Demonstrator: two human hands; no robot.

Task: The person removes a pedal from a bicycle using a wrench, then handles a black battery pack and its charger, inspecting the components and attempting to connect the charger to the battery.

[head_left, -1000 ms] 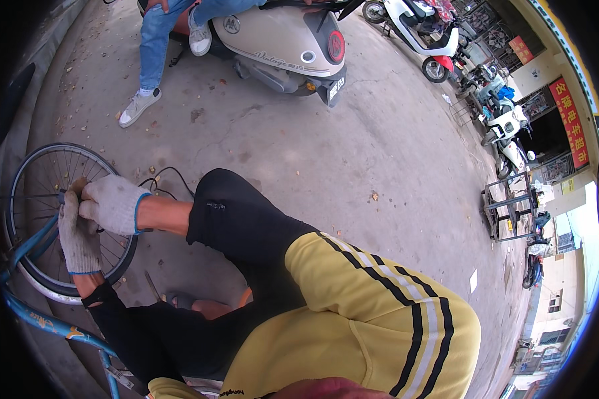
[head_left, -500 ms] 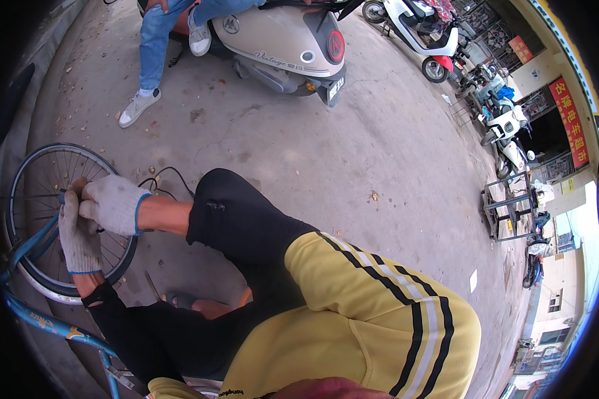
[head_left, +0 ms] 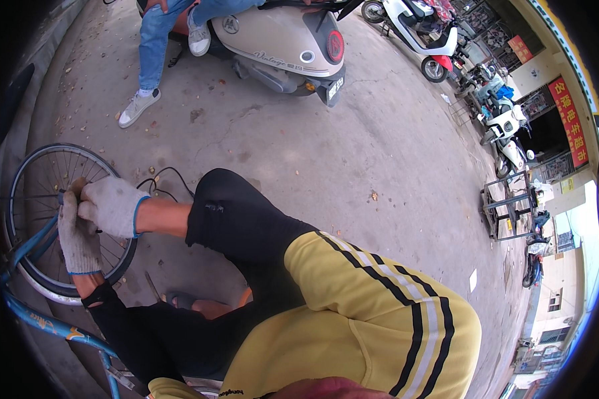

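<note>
A blue bicycle's spoked wheel (head_left: 90,157) stands at the left, its blue frame (head_left: 43,322) running below it. Both my hands, in white knitted gloves with blue cuffs, meet near the hub in the wheel's middle. My left hand (head_left: 78,243) comes from below with its fingers closed at the hub's end. My right hand (head_left: 113,205) reaches in from the right, its fingers curled against the left ones. What lies between the fingertips is hidden by the gloves. Part of a dark rod (head_left: 30,197) shows beyond them.
A black cable or hose (head_left: 170,174) lies on the concrete just right of the wheel. Beyond it, a person in jeans (head_left: 154,53) sits on a beige scooter (head_left: 273,41). A metal frame cart (head_left: 510,206) and parked scooters (head_left: 506,126) line the right. A curb (head_left: 43,50) runs along the left.
My right hand has shifted very slightly toward the left at the hub. My left hand, the wheel and everything around stay as they were.
</note>
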